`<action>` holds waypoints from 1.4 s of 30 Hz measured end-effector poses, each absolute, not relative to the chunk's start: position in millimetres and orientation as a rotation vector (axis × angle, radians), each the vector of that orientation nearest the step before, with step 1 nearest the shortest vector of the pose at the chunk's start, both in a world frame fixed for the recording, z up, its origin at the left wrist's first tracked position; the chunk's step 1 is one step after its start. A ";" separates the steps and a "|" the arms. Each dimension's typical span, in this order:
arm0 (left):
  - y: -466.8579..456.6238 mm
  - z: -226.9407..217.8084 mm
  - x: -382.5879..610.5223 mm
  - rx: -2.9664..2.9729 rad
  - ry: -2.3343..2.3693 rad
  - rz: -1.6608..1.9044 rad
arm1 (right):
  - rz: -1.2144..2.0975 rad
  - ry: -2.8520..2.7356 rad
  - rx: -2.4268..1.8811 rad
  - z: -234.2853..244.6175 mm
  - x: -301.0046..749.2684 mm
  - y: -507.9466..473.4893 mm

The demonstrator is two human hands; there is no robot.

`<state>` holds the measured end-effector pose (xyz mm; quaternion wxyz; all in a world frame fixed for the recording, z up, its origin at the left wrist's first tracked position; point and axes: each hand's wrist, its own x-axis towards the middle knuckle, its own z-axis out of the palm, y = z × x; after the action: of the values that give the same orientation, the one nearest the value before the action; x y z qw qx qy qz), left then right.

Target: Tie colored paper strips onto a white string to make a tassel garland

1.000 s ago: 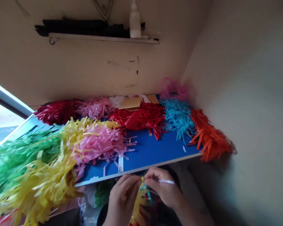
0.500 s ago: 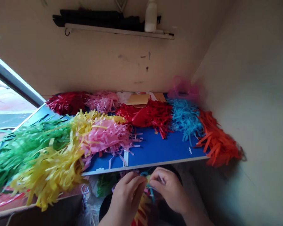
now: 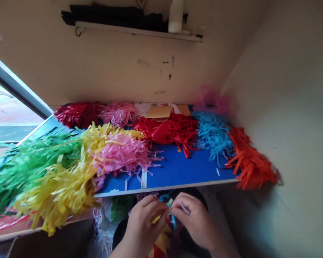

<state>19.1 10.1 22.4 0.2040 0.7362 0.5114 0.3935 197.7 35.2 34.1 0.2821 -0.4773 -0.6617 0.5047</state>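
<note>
Right now, the left hand (image 3: pixel 146 225) and the right hand (image 3: pixel 195 222) are pinching blue and yellow paper strips (image 3: pixel 173 222) together, just below the blue board (image 3: pixel 177 172).

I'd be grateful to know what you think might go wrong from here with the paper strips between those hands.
The thin blue paper strip between the left hand and right hand looks delicate, so it might tear or slip. The yellow paper fringe hangs over the blue board's edge and could slide off if brushed.
</note>
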 end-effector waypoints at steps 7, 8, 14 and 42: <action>12.7 21.5 18.4 2.291 1.399 1.155 | 1.179 -1.847 -1.311 24.9 194.2 33.3; 13.3 21.6 18.7 2.344 1.407 1.135 | 1.129 -1.877 -1.321 23.0 193.9 32.5; 10.6 7.2 25.5 2.235 1.432 1.223 | 1.119 -1.899 -1.338 16.6 194.8 29.0; 3.4 9.2 33.9 2.065 1.447 1.307 | 1.316 -1.770 -1.304 28.0 197.7 30.1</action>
<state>33.9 3.4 9.2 0.1502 0.7187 0.5039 0.4550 197.7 30.1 28.0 0.2860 -0.4876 -0.6619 0.4922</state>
